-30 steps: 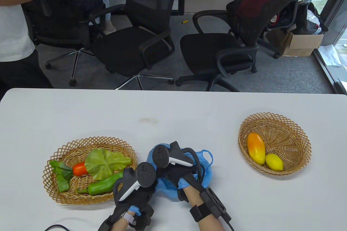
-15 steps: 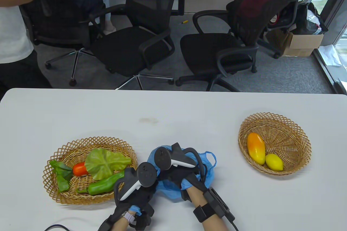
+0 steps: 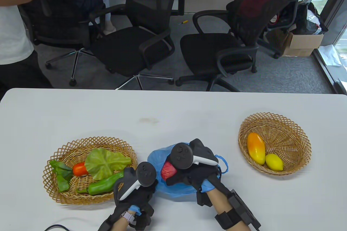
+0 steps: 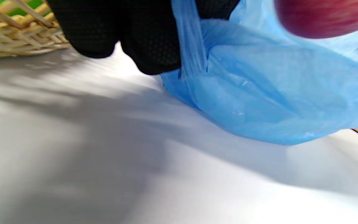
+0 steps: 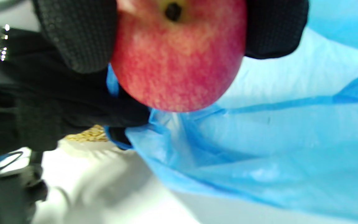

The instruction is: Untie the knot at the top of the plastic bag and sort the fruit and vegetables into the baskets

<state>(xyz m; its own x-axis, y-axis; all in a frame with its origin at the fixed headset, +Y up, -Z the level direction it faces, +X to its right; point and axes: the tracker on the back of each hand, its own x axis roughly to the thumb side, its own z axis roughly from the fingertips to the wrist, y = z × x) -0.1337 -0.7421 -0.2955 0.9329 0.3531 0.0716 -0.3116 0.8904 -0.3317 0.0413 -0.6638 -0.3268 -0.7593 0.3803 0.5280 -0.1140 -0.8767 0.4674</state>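
A blue plastic bag (image 3: 176,187) lies open on the table between the two baskets. My right hand (image 3: 187,172) is just above the bag's mouth and grips a red apple (image 3: 168,171), which fills the top of the right wrist view (image 5: 179,59) between my gloved fingers (image 5: 76,37). My left hand (image 3: 145,187) is at the bag's left side, and its fingers (image 4: 154,40) pinch the bag's handle strip (image 4: 191,46). The rest of the bag's inside is hidden.
The left wicker basket (image 3: 89,140) holds a lettuce leaf (image 3: 104,162), a green pepper (image 3: 104,185), a tomato (image 3: 79,169) and greens. In the right wicker basket (image 3: 271,116) lie a mango (image 3: 255,147) and a lemon (image 3: 274,162). Office chairs stand beyond the table's far edge.
My right hand has come up out of the bag and shifted right, now with the red apple in its grip. The bag's mouth has spread. My left hand has stayed put.
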